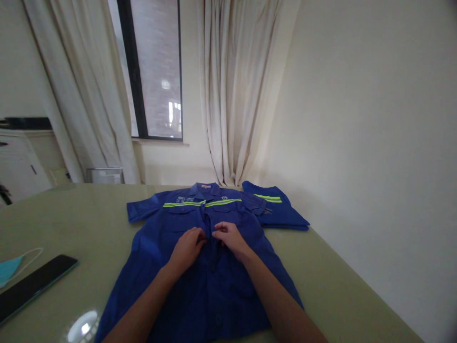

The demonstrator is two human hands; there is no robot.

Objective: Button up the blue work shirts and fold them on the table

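A blue short-sleeved work shirt (171,281) with a yellow-green reflective stripe across the chest lies face up and spread out on the pale green table (350,295). My left hand (187,247) and my right hand (230,238) meet at the shirt's front placket, just below the chest. Both have their fingers curled and pinched on the shirt's front edges. The collar points away from me, toward the window.
A second blue shirt (278,209), folded, lies at the far right of the table near the wall. A black phone (34,286) and a light blue face mask (10,267) lie at the left. Curtains and a window stand behind.
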